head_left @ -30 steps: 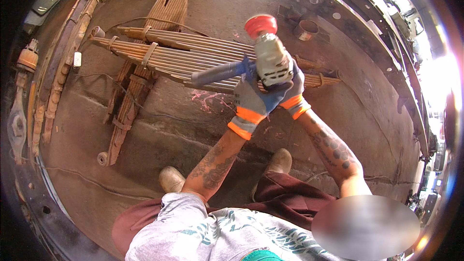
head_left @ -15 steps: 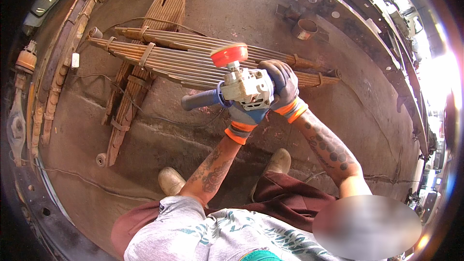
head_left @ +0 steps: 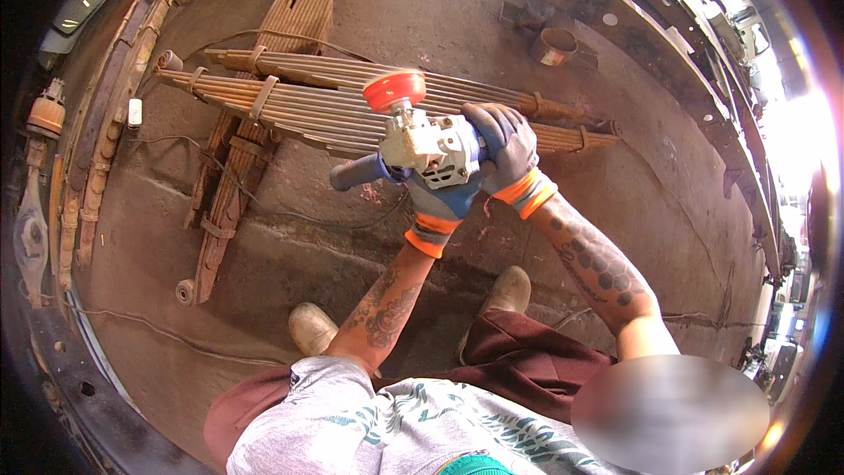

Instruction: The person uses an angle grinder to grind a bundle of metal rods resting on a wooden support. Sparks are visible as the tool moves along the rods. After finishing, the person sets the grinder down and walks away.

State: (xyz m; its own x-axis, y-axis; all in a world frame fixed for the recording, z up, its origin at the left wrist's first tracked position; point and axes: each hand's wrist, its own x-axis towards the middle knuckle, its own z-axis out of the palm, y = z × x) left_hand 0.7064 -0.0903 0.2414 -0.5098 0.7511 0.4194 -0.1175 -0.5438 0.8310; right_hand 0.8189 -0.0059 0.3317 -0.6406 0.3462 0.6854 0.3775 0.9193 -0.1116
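Note:
Both my gloved hands hold an angle grinder [head_left: 431, 148] with a grey metal head and a blue body. A red cup-shaped attachment [head_left: 397, 91] on its spindle faces the far side, over the long leaf spring. My right hand [head_left: 508, 148] is wrapped round the rear of the body. From beneath, my left hand [head_left: 444, 198] supports the tool, its fingers mostly hidden behind it. The blue-grey side handle [head_left: 359, 172] sticks out to the left, with no hand on it. Below the grinder lies a rusty leaf spring pack [head_left: 303, 113], its leaves partly shiny.
Another leaf spring [head_left: 230, 220] lies crosswise under the pack. More springs [head_left: 105, 136] line the left side, beside a small white object [head_left: 134, 113]. A cable [head_left: 308, 222] runs over the floor. Far right are a rusty metal ring [head_left: 554, 47] and a long steel beam [head_left: 646, 40].
The grinder and both hands have shifted a little to the left along the leaf spring. The red attachment has moved left with them. My grip looks the same.

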